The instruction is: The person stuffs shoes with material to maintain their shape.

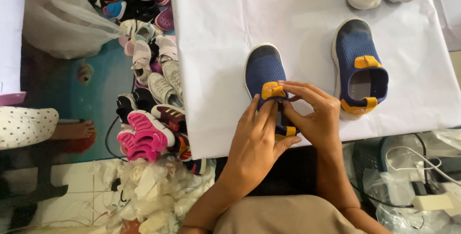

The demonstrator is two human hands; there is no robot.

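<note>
Hands (288,123) on navy shoe (265,73) | twin shoe (357,66) right | shoe pile (151,85) left

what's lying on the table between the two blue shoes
Nothing: in the head view only bare white tablecloth shows between the blue shoe under both hands and the other blue shoe.
</note>
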